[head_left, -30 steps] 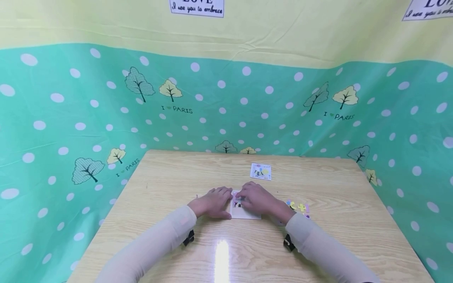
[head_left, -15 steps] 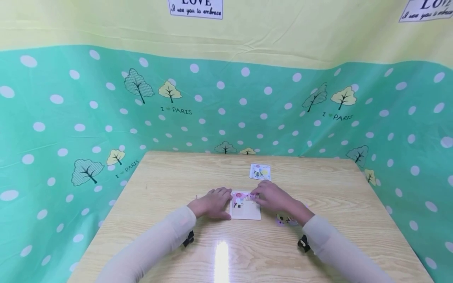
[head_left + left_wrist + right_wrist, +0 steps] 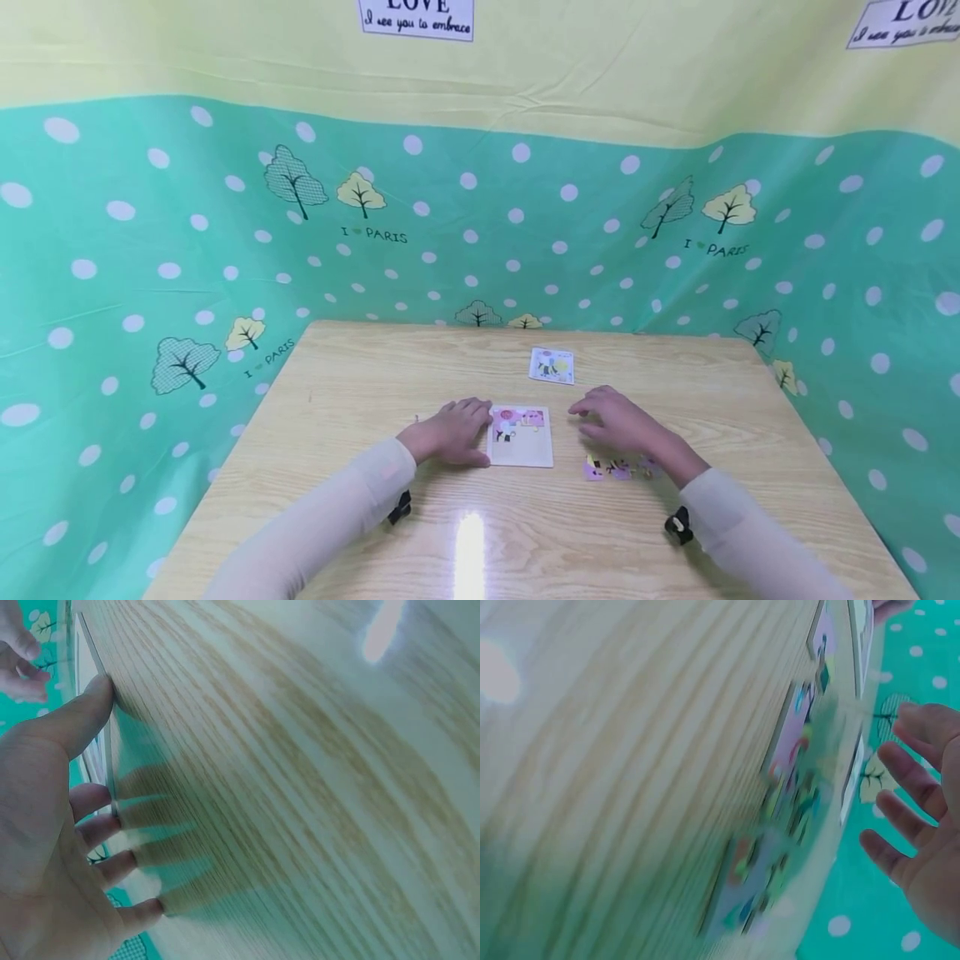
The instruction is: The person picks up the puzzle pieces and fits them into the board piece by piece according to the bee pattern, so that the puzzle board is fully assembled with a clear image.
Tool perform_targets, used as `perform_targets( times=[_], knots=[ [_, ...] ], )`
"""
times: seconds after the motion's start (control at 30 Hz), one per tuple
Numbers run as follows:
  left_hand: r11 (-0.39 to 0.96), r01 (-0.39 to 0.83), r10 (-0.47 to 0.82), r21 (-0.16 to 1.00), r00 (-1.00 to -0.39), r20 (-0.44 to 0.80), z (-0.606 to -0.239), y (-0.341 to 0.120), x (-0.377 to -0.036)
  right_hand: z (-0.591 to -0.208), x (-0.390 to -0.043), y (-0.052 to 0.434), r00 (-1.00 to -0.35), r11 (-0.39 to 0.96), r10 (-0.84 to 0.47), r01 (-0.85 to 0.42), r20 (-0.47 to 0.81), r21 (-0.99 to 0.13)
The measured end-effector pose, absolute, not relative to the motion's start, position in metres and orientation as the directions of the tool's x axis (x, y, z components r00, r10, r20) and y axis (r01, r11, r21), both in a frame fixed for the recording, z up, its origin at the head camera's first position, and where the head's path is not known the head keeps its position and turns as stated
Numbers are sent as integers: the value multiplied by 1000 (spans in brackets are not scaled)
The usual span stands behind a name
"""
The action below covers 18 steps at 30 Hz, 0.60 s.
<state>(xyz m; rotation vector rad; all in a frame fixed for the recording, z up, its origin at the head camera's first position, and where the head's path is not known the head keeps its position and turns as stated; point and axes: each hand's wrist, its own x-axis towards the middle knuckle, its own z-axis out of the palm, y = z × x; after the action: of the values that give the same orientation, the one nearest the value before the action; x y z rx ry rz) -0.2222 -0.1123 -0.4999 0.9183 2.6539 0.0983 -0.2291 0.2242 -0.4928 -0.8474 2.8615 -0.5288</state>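
Observation:
A square white puzzle board [image 3: 522, 452] lies flat on the table, with several picture pieces set along its top and left part. My left hand [image 3: 452, 431] rests at the board's left side. In the left wrist view, the thumb and fingertips of the left hand [image 3: 52, 817] touch the board's edge, spread apart. My right hand [image 3: 618, 423] hovers to the right of the board, above loose puzzle pieces [image 3: 618, 467]. Its fingers are loosely bent with nothing between them, as the right wrist view shows of the right hand [image 3: 926, 802]. Some loose pieces are hidden beneath that hand.
A small picture card [image 3: 552, 366] with a bee on it lies behind the board. The wooden table [image 3: 360, 367] meets a green and yellow dotted curtain [image 3: 420, 192] at its back and sides. A bright light reflection [image 3: 470, 550] shows at the front.
My right hand has moved right, off the board, to over the loose pieces. A pink piece now shows at the board's top right. The left hand has stayed in place.

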Motion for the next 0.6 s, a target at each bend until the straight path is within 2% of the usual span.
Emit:
perform_targets(
  times=[0.33, 0.6],
  knots=[
    [791, 585, 610, 176, -739, -287, -501, -111, -224, -495, -225, 253, -847, 801, -531, -487, -37, -347],
    [790, 590, 611, 165, -739, -282, -501, -111, -223, -497, -221, 272, -829, 778, -558, -507, -39, -371]
  ],
)
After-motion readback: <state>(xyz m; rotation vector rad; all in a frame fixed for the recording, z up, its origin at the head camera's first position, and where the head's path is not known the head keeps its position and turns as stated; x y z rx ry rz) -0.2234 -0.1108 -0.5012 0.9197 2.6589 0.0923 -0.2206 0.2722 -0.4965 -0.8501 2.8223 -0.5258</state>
